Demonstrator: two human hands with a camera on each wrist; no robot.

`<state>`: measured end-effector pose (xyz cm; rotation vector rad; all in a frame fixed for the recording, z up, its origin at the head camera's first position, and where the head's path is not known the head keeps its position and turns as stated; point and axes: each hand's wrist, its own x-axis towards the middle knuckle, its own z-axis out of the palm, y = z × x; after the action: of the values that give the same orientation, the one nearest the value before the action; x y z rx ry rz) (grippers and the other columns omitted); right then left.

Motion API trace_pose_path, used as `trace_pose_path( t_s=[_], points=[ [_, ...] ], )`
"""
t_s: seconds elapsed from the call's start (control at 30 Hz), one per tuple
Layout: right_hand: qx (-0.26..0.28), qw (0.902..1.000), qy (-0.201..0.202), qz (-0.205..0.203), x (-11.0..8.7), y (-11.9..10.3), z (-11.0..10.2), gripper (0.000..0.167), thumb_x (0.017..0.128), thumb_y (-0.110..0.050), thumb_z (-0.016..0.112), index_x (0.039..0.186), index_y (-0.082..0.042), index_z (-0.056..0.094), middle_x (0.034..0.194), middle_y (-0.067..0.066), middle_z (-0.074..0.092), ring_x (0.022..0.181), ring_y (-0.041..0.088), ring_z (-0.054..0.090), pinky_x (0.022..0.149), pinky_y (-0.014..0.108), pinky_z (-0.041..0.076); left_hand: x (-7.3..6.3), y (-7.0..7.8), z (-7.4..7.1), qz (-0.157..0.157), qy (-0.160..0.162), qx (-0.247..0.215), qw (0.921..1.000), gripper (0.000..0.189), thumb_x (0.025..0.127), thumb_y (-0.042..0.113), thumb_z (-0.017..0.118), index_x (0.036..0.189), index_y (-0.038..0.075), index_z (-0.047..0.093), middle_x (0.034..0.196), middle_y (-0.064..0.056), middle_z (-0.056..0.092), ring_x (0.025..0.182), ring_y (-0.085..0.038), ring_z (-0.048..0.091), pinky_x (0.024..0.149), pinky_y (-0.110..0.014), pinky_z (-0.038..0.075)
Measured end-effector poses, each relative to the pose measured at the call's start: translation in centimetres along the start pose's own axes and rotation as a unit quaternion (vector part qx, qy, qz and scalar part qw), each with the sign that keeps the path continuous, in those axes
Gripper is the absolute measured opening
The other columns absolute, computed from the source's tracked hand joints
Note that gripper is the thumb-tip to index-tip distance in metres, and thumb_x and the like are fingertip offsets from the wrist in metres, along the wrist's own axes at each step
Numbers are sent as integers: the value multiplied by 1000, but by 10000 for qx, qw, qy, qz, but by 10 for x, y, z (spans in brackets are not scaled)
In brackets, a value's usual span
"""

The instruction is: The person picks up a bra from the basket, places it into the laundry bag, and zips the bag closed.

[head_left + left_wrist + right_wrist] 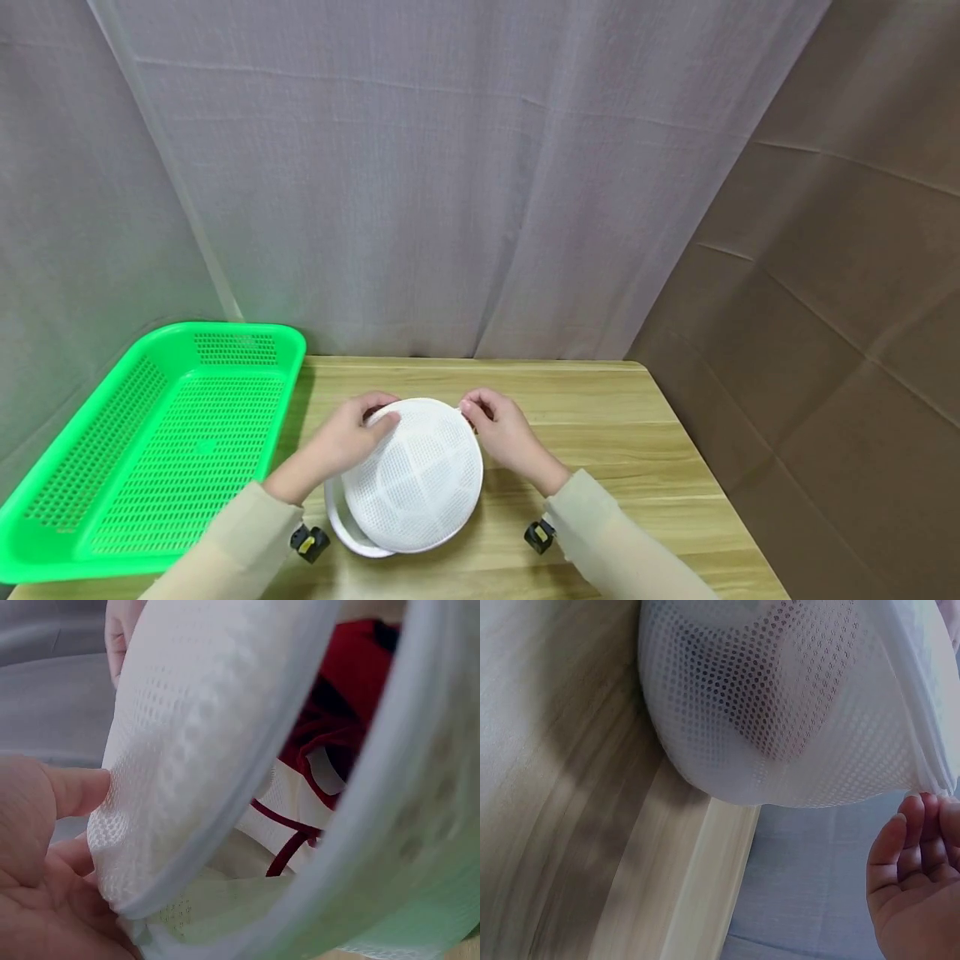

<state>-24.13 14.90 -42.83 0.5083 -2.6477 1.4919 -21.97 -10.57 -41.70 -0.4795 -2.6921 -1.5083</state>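
A round white mesh laundry bag [420,479] stands on the table between both hands, its lid tilted over the opening. In the left wrist view the gap under the lid shows dark red and black fabric [349,682] with thin red straps inside. My left hand [356,433] grips the lid's far left edge, thumb on the mesh and fingers underneath. At the far right of the rim, my right hand [506,433] pinches the zipper edge between thumb and fingers. Through the mesh side [780,712] the right wrist view shows the dark contents faintly.
To the left stands a large green plastic basket [281,433] with perforated walls and floor. The wooden table [600,417] extends to the right of the bag. A grey curtain [450,208] hangs behind it, and a brown cloth wall [840,350] stands on the right.
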Motion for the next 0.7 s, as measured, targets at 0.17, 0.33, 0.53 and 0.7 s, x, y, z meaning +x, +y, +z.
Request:
trace_pose_path(
  t_s=[0.17, 0.33, 0.53, 0.7],
  points=[
    [94, 9999, -71, 2, -1, -2, 1, 14, 99, -20, 57, 95, -10, 66, 79, 0, 61, 75, 20, 58, 63, 26, 48, -1, 0, 3, 48, -70, 43, 10000, 24, 95, 16, 62, 116, 5, 65, 111, -7, 66, 108, -24, 59, 94, -46, 46],
    [255, 9996, -93, -57, -2, -2, 2, 15, 98, -19, 57, 93, -7, 66, 79, 3, 62, 76, 26, 61, 63, 26, 49, 0, -3, 3, 80, 75, 112, 9999, 21, 96, 12, 61, 114, 5, 66, 110, -8, 67, 108, -25, 59, 93, -45, 47],
    [47, 9998, -136, -147, -3, -2, 3, 14, 99, -20, 56, 92, -11, 65, 79, -1, 62, 75, 18, 61, 66, 28, 51, 1, -8, 0, 17, 280, 142, 9995, 20, 97, 11, 57, 113, 4, 67, 110, -10, 68, 109, -27, 60, 92, -46, 47],
    [-12, 9996, -177, -235, -3, -1, 3, 13, 99, -20, 56, 91, -14, 64, 79, -2, 62, 75, 17, 60, 65, 29, 51, 1, -11, -1, -8, 344, 192, 9992, 20, 97, 12, 57, 112, 5, 68, 111, -10, 68, 110, -28, 60, 92, -46, 47]
  ],
)
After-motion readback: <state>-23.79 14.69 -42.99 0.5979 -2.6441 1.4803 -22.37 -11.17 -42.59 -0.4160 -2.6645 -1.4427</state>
